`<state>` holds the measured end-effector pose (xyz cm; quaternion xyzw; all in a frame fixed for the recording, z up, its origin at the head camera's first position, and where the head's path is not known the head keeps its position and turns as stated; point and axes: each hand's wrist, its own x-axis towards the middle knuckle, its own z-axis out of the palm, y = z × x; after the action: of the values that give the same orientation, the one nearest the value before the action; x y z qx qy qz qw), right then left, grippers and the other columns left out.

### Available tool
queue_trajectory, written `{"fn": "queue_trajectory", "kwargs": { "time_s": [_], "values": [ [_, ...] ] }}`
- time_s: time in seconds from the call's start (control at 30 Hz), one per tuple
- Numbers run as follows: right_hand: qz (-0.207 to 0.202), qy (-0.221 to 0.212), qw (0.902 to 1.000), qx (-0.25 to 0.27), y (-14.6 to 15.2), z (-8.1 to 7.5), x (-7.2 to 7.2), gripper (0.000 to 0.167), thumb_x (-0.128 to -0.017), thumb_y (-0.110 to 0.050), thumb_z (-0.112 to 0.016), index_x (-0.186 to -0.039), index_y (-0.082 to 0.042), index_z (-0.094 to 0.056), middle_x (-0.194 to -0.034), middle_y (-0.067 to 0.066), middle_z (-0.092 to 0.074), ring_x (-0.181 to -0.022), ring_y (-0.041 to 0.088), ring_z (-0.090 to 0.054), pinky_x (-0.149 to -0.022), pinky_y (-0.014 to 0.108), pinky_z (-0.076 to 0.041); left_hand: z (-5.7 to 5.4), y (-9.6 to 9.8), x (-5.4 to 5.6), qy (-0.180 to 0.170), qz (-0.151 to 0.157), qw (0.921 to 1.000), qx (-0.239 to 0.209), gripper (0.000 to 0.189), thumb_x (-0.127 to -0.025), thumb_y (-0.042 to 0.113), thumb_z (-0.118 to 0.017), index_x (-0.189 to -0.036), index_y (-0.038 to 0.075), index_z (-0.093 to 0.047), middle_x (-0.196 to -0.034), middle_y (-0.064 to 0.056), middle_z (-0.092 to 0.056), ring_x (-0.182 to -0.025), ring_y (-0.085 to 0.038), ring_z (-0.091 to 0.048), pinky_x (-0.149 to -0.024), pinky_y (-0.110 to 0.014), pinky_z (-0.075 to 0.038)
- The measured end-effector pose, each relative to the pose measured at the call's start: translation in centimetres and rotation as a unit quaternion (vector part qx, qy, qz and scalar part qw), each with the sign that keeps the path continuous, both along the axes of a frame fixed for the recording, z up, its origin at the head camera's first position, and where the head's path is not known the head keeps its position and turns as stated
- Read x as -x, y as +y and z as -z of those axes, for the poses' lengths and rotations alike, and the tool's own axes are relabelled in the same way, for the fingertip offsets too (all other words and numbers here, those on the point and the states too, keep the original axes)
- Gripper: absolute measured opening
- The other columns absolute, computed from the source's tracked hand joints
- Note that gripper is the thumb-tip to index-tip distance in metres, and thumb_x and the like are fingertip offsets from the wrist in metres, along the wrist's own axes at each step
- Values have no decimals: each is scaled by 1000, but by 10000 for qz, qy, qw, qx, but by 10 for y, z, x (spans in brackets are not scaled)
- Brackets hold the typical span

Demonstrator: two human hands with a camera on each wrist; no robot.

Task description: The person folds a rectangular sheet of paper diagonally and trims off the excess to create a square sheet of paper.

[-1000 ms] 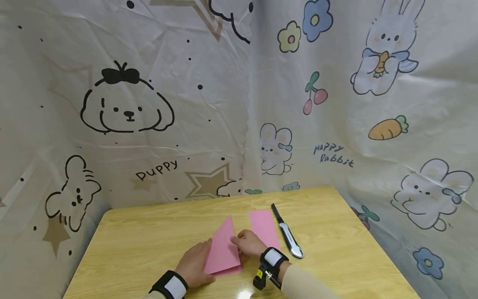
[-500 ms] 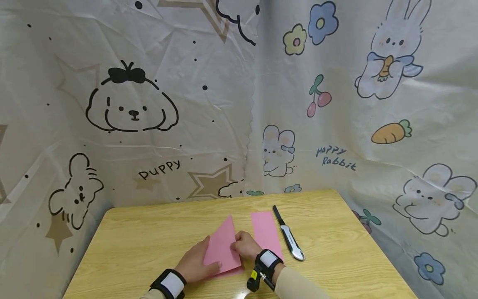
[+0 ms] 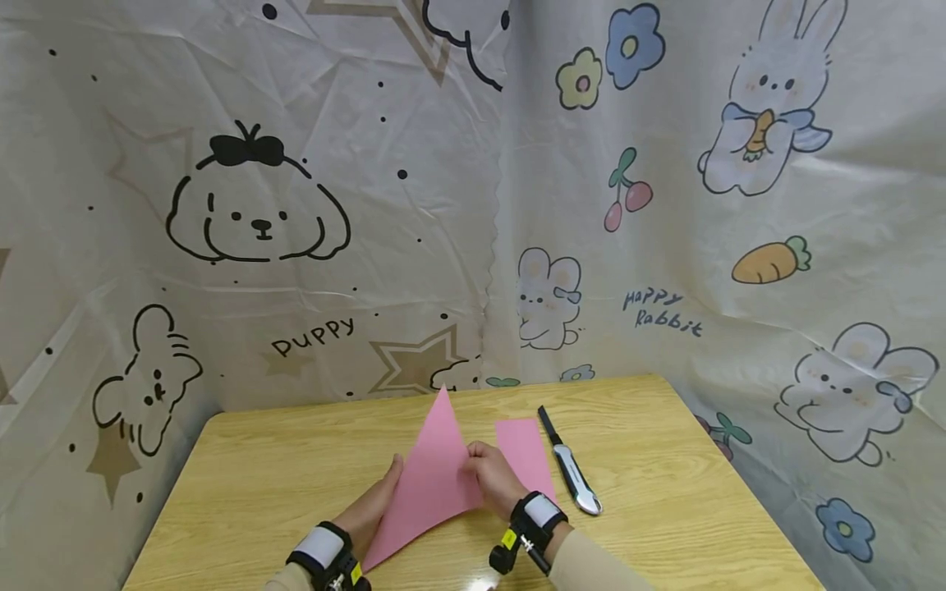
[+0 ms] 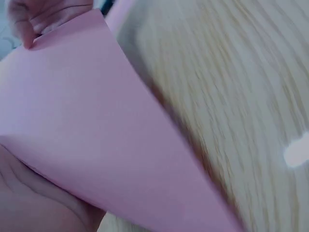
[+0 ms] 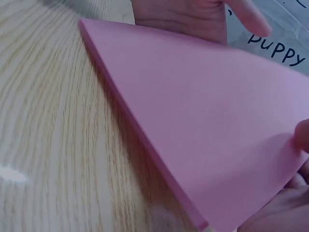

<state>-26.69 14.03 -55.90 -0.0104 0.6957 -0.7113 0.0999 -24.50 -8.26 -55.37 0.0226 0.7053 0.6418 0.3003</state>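
Observation:
A folded sheet of pink paper (image 3: 430, 476) stands tilted between my hands, its pointed tip toward the far side. My right hand (image 3: 493, 478) pinches its right edge, thumb in front and fingers behind, as the right wrist view also shows on the paper (image 5: 203, 101). Along the slanted left edge lies my left hand (image 3: 371, 509), its thumb straight and off the sheet in the right wrist view. The other left fingers are hidden behind the paper. In the left wrist view the paper (image 4: 96, 121) fills much of the picture, with the left palm (image 4: 38, 198) beside its lower edge.
A narrow pink paper strip (image 3: 523, 453) lies to the right of my right hand. Beyond it rests a utility knife (image 3: 571, 468), its black end pointing to the back. The wooden table (image 3: 266, 468) meets a cloth backdrop (image 3: 414, 271) with printed animals.
The folded paper has swung up and opened into a taller triangle, its tip farther back. My left thumb has come off the paper's face, and the left hand has shifted to the outer edge.

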Motion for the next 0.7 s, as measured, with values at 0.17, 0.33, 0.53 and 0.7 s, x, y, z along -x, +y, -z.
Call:
{"fn": "queue_trajectory", "kwargs": {
  "time_s": [0.17,0.33,0.53,0.7],
  "values": [
    [11,120,9985,541,6,-5,3,15,-80,2,-56,-75,-7,-44,-78,1,-35,-77,18,-38,-65,28,-30,0,-8,-2,-270,84,9985,-459,104,-84,84,-28,-147,1,-31,-120,-16,-56,-101,-26,-59,-81,-42,-52],
    [79,135,9961,872,11,-4,4,14,-83,4,-53,-78,-6,-44,-79,2,-38,-74,17,-39,-64,26,-33,-2,-8,1,95,-275,9996,-21,96,-89,74,-38,-146,-2,-31,-126,-26,-52,-105,-38,-59,-84,-47,-52],
    [316,-104,9990,311,17,0,0,7,-91,-6,-52,-88,-4,-46,-75,1,-40,-63,14,-39,-56,26,-35,-2,-6,5,976,-1109,9843,967,84,-93,54,-56,-143,-10,-34,-142,-32,-37,-130,-44,-37,-106,-58,-31],
    [612,56,9972,-430,21,0,0,21,-94,-18,-59,-100,0,-50,-75,1,-43,-60,14,-39,-54,26,-35,4,-3,3,1382,-1184,9720,1484,85,-88,45,-68,-144,-9,-33,-137,-33,-35,-129,-47,-36,-104,-58,-32]
  ]
}}
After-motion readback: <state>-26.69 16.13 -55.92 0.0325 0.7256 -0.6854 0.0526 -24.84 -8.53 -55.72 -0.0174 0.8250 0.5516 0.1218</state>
